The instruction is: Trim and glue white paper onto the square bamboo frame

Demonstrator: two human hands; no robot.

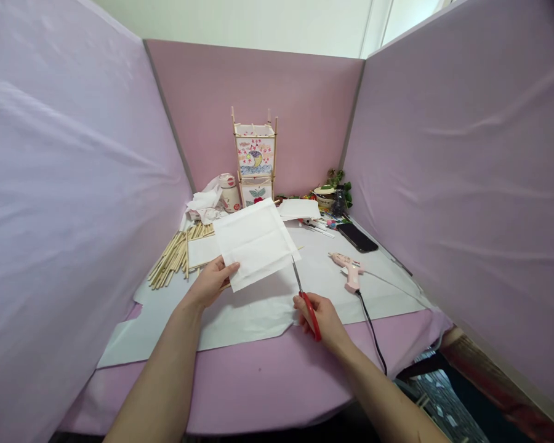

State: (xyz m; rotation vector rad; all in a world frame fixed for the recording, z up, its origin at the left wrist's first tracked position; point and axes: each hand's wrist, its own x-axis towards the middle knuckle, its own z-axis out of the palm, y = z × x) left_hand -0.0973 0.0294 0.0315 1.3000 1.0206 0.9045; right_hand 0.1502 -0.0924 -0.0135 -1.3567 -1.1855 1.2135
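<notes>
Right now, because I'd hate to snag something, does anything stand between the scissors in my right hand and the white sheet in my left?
Nothing visible does: the scissors in your right hand end right by the lower right corner of the white sheet in this view. The pink glue gun lies off to the right.

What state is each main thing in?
White sheet: raised, creased, in left grip
Red scissors: in right grip, open or shut unclear
Glue gun: lying down, corded, power unclear
Phone: flat, dark surface up
Sticks: loose pile
Decorated stick frame: standing upright
Bottle: upright
</notes>
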